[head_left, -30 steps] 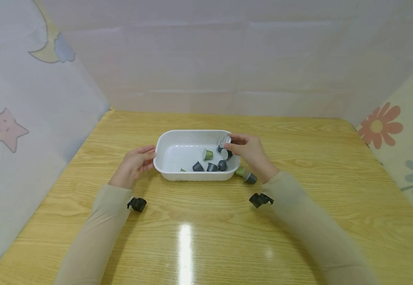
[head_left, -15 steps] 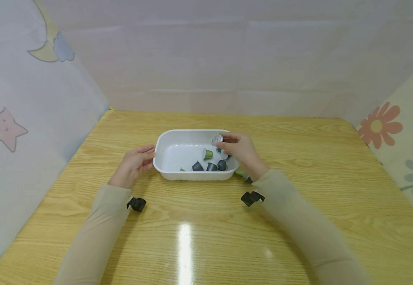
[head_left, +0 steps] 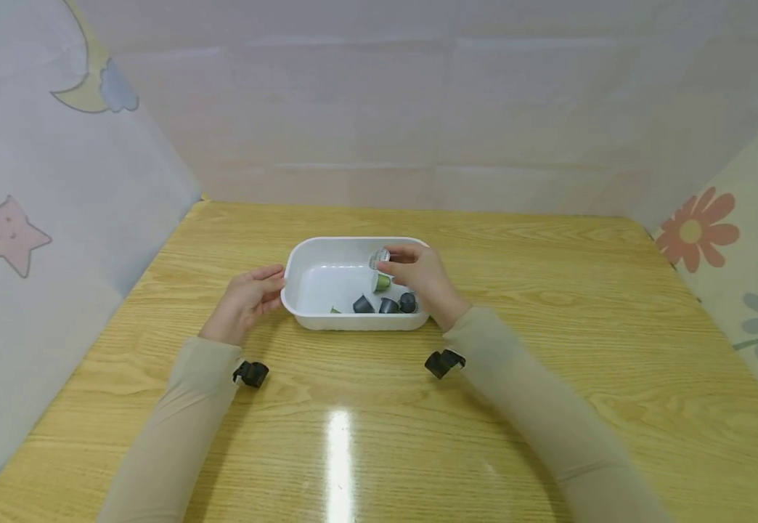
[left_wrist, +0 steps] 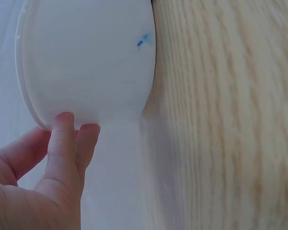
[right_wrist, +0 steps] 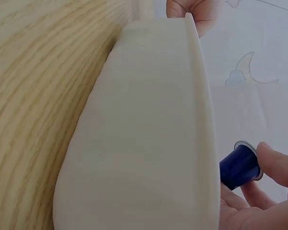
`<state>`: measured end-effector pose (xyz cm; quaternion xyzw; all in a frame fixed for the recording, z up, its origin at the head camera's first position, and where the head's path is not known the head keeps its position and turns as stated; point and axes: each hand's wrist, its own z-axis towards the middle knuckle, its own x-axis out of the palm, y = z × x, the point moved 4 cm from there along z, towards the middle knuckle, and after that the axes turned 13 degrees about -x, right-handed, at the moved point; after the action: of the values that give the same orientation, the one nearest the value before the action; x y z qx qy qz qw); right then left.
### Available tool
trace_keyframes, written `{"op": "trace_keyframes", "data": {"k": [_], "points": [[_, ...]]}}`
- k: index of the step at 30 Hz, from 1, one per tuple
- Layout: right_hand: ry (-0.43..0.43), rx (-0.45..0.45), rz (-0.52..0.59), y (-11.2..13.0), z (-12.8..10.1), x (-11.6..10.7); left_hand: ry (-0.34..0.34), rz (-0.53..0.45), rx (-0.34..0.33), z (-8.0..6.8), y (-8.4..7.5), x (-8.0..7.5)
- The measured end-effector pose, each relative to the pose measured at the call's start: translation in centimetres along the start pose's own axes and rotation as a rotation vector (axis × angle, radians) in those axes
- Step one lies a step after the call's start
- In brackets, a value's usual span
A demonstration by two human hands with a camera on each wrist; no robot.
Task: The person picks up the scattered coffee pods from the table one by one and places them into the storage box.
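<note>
A white tray (head_left: 303, 319) stands on the table, with several dark grey coffee capsules (head_left: 362, 305) and a green coffee capsule (head_left: 381, 283) inside. Over the tray's right half, my right hand (head_left: 423, 280) pinches a coffee capsule (head_left: 377, 259) by its edges. From the right wrist this held capsule (right_wrist: 237, 167) looks dark blue with a silvery rim. At the tray's left end my left hand (head_left: 245, 301) touches the outer wall with its fingertips. The left wrist view shows fingers (left_wrist: 61, 148) against that wall. My right hand covers the tray's right end.
The wooden table (head_left: 353, 436) extends on all sides of the tray. Fabric walls (head_left: 379, 109) with printed shapes enclose its back and sides. Black wrist mounts (head_left: 251, 374) sit at both sleeves.
My right hand has carried the held coffee capsule leftward over the tray. The capsules outside the tray's right end are now hidden behind it. My left hand stays put.
</note>
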<state>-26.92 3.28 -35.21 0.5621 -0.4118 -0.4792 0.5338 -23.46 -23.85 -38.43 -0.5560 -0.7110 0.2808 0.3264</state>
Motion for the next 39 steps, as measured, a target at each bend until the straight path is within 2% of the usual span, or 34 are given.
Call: {"op": "trace_keyframes", "data": {"k": [8, 15, 26, 32, 39], "points": [[0.007, 0.020, 0.023, -0.6, 0.1, 1.2, -0.004, 0.021, 0.002, -0.2, 0.0, 0.2], [0.027, 0.023, 0.045, -0.7, -0.1, 2.3, -0.001, 0.024, 0.000, 0.2, 0.0, 0.2], [0.060, 0.009, -0.036, -0.6, 0.3, 4.1, 0.004, 0.009, -0.002, -0.1, -0.1, 0.2], [0.066, -0.004, -0.043, -0.4, 0.3, 4.8, 0.009, 0.005, -0.003, -0.2, -0.1, 0.1], [0.096, -0.051, -0.087, -0.6, 0.5, 5.3, 0.019, 0.027, 0.011, -0.4, 0.0, 0.0]]}}
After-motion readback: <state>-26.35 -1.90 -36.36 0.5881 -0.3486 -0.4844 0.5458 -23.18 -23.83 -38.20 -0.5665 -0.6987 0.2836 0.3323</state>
